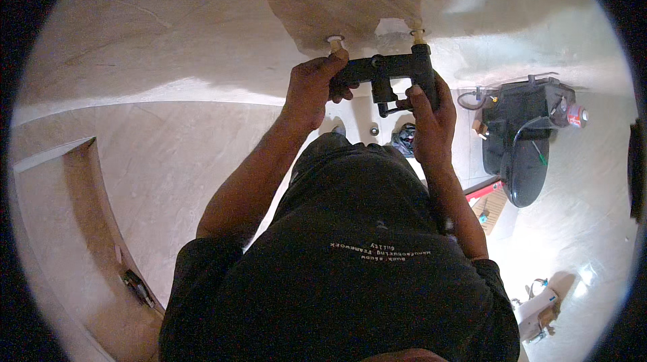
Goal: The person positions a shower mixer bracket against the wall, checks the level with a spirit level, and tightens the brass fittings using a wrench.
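A black wall-mounted mixer tap [397, 66] spans between my two hands, up against the wall. My left hand [311, 89] is closed round its left end, with the thumb up by a pale brass-coloured fitting [335, 44] that comes out of the wall. At the other end my right hand [435, 119] grips the tap's right body from below, thumb on the front. A second brass fitting [419, 37] runs from the wall to the top of that right end. Whether either joint is screwed tight cannot be seen.
Below the tap lie a round floor drain [374, 131] and a dark plastic bag [404, 140]. To the right stand a black toilet [529, 170], a bottle [573, 116] and a red-edged box [485, 190]. A wall niche [87, 180] on the left holds a dark tool [138, 288].
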`<action>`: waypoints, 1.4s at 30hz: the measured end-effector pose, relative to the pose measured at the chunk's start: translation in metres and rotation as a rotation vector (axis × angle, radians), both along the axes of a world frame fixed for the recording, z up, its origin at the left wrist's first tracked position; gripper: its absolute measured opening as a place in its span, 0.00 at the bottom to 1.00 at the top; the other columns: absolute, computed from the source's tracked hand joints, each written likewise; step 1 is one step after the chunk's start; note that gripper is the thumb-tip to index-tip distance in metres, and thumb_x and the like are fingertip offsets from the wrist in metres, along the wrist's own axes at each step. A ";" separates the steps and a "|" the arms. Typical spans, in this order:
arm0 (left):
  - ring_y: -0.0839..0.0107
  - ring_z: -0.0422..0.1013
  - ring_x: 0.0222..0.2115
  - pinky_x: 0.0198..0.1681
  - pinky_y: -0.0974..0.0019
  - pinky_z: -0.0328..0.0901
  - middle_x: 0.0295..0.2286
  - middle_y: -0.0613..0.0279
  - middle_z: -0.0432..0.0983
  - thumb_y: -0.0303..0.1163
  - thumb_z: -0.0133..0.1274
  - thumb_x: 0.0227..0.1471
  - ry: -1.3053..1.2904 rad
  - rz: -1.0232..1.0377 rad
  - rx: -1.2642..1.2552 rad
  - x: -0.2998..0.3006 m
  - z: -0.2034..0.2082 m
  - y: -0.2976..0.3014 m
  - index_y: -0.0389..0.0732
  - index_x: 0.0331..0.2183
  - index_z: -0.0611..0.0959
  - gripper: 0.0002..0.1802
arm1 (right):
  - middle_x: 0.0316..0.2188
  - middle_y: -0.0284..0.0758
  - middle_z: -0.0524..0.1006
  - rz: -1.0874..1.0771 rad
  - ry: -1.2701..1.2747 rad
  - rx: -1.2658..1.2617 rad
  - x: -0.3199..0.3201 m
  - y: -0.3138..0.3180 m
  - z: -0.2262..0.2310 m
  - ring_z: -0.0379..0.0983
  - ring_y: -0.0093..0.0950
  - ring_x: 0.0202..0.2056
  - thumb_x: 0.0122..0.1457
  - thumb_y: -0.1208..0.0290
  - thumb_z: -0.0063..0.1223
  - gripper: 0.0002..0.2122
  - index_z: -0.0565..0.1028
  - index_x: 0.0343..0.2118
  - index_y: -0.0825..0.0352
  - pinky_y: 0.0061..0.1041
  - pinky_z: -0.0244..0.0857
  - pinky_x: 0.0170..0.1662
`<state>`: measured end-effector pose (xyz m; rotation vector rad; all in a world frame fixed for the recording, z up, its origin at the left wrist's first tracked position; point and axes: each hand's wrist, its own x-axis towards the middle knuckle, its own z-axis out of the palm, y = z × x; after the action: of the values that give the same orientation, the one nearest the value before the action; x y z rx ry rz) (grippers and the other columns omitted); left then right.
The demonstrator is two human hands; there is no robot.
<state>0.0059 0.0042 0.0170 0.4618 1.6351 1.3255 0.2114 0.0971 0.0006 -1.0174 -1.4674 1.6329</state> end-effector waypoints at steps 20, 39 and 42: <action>0.66 0.80 0.32 0.37 0.63 0.76 0.33 0.52 0.82 0.47 0.53 0.61 0.191 0.039 -0.098 -0.005 0.006 0.007 0.33 0.41 0.82 0.24 | 0.38 0.38 0.76 0.033 -0.069 -0.082 0.006 -0.006 0.010 0.75 0.26 0.38 0.63 0.63 0.59 0.25 0.68 0.57 0.75 0.26 0.71 0.44; 0.61 0.77 0.40 0.44 0.51 0.76 0.40 0.54 0.80 0.47 0.55 0.61 -0.358 0.165 0.134 -0.011 -0.016 0.000 0.34 0.48 0.80 0.25 | 0.35 0.37 0.77 0.035 -0.052 0.034 0.005 0.005 0.000 0.75 0.24 0.36 0.63 0.62 0.59 0.25 0.69 0.56 0.76 0.26 0.70 0.43; 0.59 0.77 0.42 0.46 0.48 0.75 0.41 0.53 0.79 0.45 0.54 0.61 -0.317 0.165 0.123 -0.008 -0.010 0.002 0.34 0.46 0.80 0.23 | 0.35 0.36 0.77 0.034 -0.043 0.011 0.006 0.006 -0.004 0.74 0.24 0.36 0.63 0.64 0.58 0.23 0.69 0.55 0.75 0.26 0.70 0.43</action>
<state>-0.0022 0.0063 0.0066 0.1783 1.3560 1.5420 0.2177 0.1029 -0.0031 -1.0327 -1.5276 1.6343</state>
